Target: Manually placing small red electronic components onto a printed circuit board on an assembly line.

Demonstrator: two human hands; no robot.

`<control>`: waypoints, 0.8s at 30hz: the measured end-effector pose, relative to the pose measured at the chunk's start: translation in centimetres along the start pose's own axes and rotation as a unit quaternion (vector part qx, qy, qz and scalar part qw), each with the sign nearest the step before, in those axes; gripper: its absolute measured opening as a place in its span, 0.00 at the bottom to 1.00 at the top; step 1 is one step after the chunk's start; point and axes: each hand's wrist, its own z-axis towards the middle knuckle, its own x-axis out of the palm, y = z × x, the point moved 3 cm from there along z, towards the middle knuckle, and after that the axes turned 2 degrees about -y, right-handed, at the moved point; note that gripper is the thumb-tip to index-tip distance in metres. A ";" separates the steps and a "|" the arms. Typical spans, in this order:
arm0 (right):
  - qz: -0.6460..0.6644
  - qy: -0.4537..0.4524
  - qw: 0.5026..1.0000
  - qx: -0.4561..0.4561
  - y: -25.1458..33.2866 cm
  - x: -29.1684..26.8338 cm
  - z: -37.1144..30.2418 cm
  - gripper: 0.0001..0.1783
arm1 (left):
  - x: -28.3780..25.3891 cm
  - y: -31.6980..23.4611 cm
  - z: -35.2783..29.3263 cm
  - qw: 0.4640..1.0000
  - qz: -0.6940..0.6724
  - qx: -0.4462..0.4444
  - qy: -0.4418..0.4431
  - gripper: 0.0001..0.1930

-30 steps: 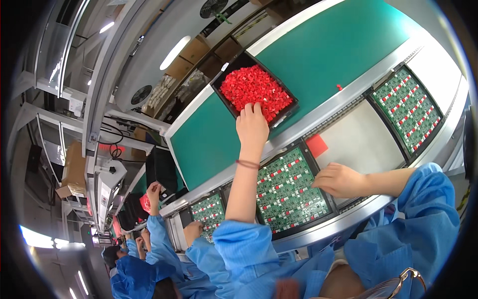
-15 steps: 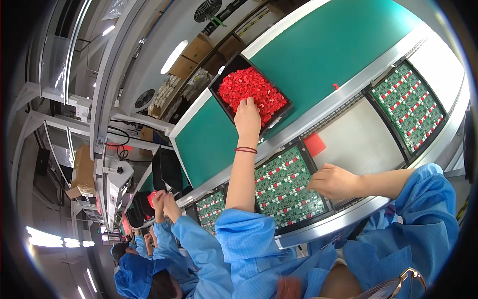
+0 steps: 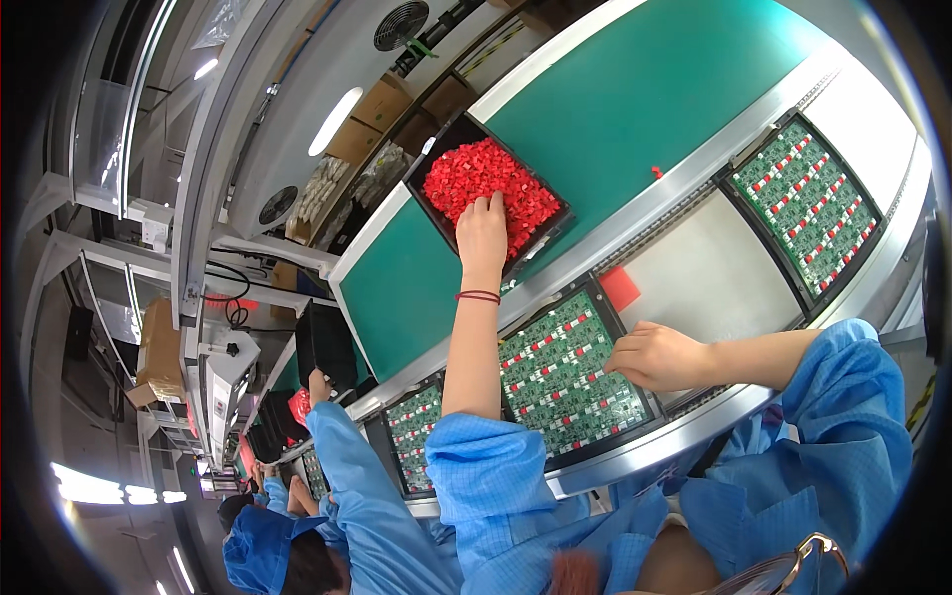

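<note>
Left hand [image 3: 483, 228] in black bin [image 3: 440, 218], fingertips down among red parts [image 3: 486, 167]; cannot tell whether any are gripped. Bin on green surface [image 3: 645, 99]. Right hand [image 3: 656, 357] at right edge of middle circuit boards [image 3: 560, 362], fingers bent; grip hidden. Red square [image 3: 620, 288] just beside boards' frame [image 3: 613, 309]. Another framed board set [image 3: 808, 208] farther right, bearing red parts.
</note>
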 end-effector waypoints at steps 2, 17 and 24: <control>-0.001 0.005 1.000 -0.001 0.1 0.0 0.2 0.10 | -0.4 0.0 0.0 1.000 -0.016 -0.027 -0.002 0.10; 0.140 -0.030 0.986 0.084 -0.4 0.3 0.5 0.07 | -3.6 1.2 -5.2 0.335 -0.832 -0.432 -0.094 0.14; 0.138 -0.040 0.979 0.148 -1.6 0.2 1.4 0.06 | -6.9 -2.5 -16.6 0.043 -0.863 -0.499 -0.057 0.12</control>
